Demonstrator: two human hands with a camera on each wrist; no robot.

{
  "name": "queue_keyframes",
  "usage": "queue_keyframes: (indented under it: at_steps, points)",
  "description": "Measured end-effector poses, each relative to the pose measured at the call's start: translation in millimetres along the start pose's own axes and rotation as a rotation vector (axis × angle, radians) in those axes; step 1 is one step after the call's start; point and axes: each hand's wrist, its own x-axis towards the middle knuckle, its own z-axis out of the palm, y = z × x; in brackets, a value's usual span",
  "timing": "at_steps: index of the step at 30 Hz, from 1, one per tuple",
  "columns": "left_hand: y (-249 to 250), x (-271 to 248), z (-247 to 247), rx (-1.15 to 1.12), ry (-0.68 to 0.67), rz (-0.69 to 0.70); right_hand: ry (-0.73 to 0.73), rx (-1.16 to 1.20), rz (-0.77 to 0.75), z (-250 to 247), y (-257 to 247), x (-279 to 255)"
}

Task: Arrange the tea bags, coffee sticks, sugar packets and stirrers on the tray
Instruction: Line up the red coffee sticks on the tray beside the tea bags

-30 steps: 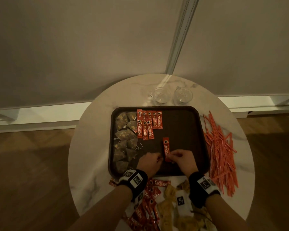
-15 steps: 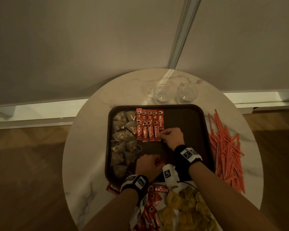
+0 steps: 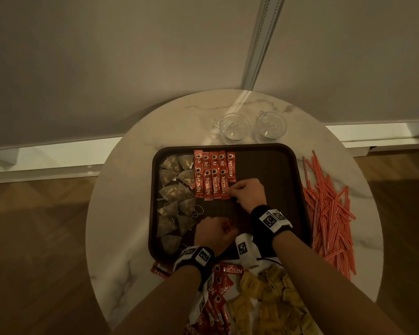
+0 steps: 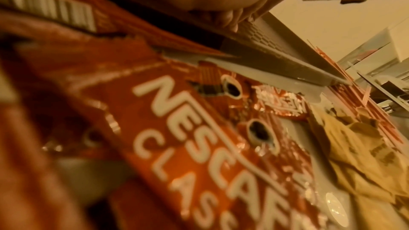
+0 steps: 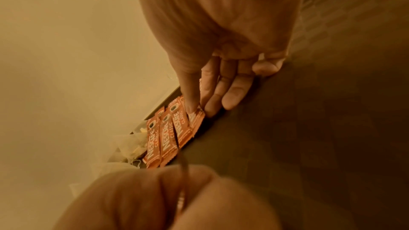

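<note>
While the right hand (image 3: pixel 248 194) pinches a coffee stick (image 5: pixel 196 120) into the near row at the tray (image 3: pixel 276 165)'s far left and the left hand (image 3: pixel 214 232) grips spare sticks (image 3: pixel 228 227) — a careless nudge could scatter the overlapped rows.

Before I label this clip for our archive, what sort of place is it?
Probably a hotel room or lounge hospitality corner: a round marble table by a plain wall, a dark tray of coffee sticks and tea bags, two glass cups.
</note>
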Motion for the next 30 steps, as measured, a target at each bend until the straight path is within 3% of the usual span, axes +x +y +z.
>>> queue_keyframes:
  at_steps: [8, 16, 21, 25, 30]
  points:
    - [1, -1, -1, 0.022, 0.001, -0.01, 0.018, 0.03, 0.007, -8, 0, -11]
    - [7, -6, -9, 0.055, -0.006, 0.005, -0.13, 0.043, 0.031, -14, 26, -62]
    - [7, -22, -14, -0.001, -0.096, 0.068, -0.157, 0.076, -0.022, -10, 41, -98]
    - [5, -46, -15, -0.016, 0.0, 0.097, -0.171, 0.086, -0.087, -9, 40, -125]
    - [5, -81, -14, -0.301, 0.013, 0.169, -0.169, 0.122, -0.135, -14, 38, -150]
